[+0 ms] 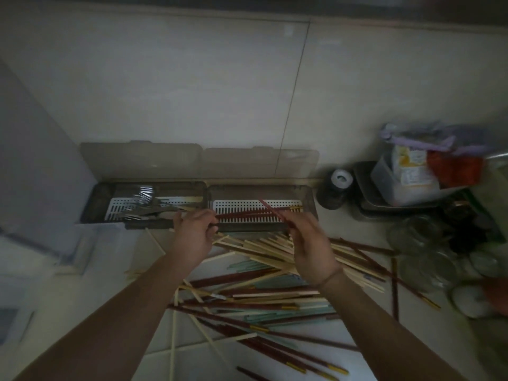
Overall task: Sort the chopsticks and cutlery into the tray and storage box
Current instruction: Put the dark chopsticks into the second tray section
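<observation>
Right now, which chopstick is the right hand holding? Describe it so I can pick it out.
Start at the two open storage boxes against the wall and take the right one, with the white slotted tray. Above its right end the right hand pinches a dark red chopstick. It alone slants up off the tray, while the other red ones lie flat.

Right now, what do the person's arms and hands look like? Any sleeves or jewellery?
Both forearms are bare, with no sleeves in view. The right hand has a thin band around its wrist. The left hand shows no rings, watch or glove. The picture is dim, so small details are unclear.
</observation>
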Motion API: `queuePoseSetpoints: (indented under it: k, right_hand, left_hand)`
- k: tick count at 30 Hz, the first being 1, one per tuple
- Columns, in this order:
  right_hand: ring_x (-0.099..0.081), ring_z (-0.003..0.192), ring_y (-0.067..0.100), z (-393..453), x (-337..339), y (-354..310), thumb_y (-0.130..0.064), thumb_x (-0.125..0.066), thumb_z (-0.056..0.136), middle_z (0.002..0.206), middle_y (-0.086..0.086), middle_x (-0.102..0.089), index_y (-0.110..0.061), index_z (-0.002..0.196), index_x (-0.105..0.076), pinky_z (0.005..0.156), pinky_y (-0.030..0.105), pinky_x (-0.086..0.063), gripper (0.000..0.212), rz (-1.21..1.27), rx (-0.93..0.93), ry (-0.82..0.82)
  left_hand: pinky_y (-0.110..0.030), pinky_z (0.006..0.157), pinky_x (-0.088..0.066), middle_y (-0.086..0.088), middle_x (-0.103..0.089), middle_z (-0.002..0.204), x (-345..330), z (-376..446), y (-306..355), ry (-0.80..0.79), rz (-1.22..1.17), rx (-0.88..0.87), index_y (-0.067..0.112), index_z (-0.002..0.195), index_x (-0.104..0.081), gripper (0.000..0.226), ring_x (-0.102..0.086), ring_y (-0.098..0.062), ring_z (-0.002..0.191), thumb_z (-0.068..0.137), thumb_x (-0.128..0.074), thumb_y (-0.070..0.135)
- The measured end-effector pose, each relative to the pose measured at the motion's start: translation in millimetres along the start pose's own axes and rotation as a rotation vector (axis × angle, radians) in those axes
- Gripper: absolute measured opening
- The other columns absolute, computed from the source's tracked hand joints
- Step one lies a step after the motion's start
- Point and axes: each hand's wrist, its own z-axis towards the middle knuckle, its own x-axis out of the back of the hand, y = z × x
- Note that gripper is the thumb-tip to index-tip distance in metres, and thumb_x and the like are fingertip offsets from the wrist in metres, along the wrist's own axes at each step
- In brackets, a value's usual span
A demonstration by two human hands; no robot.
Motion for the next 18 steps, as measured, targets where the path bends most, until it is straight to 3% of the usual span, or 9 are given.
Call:
queuePoseSetpoints:
  k: [2, 5, 9, 13, 18]
  right_hand:
    - [-0.058, 0.099, 0.023, 39, -11, -2, -0.002, -0.054, 0.084, 0.111, 0.007, -0.059, -0.018, 0.119, -0.063, 0.09, 0.032, -0.049, 0.039, -0.113, 0.048, -0.059]
    - [-0.058, 0.105, 0.025, 89, -30, 7, -0.011, -0.061, 0.08, 0.115, 0.002, -0.06, -0.028, 0.119, -0.063, 0.091, 0.041, -0.049, 0.042, -0.391, -0.039, -0.254]
    - [-0.06, 0.107, 0.024, 117, -61, 27, 0.0, -0.058, 0.081, 0.114, 0.003, -0.066, -0.029, 0.109, -0.068, 0.095, 0.03, -0.047, 0.041, -0.401, -0.16, -0.519]
    - [-0.061, 0.106, 0.021, 118, -81, 31, 0.005, -0.062, 0.078, 0.111, 0.005, -0.069, -0.018, 0.106, -0.072, 0.098, 0.023, -0.043, 0.037, -0.319, -0.115, -0.556]
    - [-0.063, 0.103, 0.023, 107, -81, 34, 0.0, -0.059, 0.083, 0.108, 0.009, -0.07, -0.014, 0.104, -0.072, 0.101, 0.027, -0.044, 0.028, -0.237, -0.131, -0.455]
  left_hand:
    - [-0.058, 0.099, -0.032, 0.001, -0.069, 0.107, 2, -1, 1, 0.001, -0.008, -0.004, 0.014, 0.089, -0.071, 0.025, -0.062, -0.025, 0.102, 0.079, -0.05, 0.022]
    - [-0.056, 0.1, -0.029, 0.001, -0.068, 0.106, 3, -2, 3, 0.002, -0.026, -0.002, 0.014, 0.089, -0.071, 0.024, -0.061, -0.025, 0.103, 0.08, -0.049, 0.021]
    - [-0.05, 0.099, -0.025, 0.003, -0.067, 0.108, 2, -1, 1, -0.004, -0.045, 0.004, 0.018, 0.089, -0.071, 0.03, -0.059, -0.025, 0.106, 0.083, -0.043, 0.029]
    - [-0.049, 0.099, -0.025, 0.004, -0.067, 0.107, 1, -1, 1, 0.003, -0.059, 0.0, 0.019, 0.088, -0.071, 0.042, -0.06, -0.024, 0.105, 0.083, -0.034, 0.039]
    - [-0.055, 0.102, -0.025, 0.002, -0.068, 0.11, 0, -2, 3, -0.024, -0.053, 0.018, 0.017, 0.09, -0.071, 0.025, -0.059, -0.026, 0.108, 0.082, -0.049, 0.024]
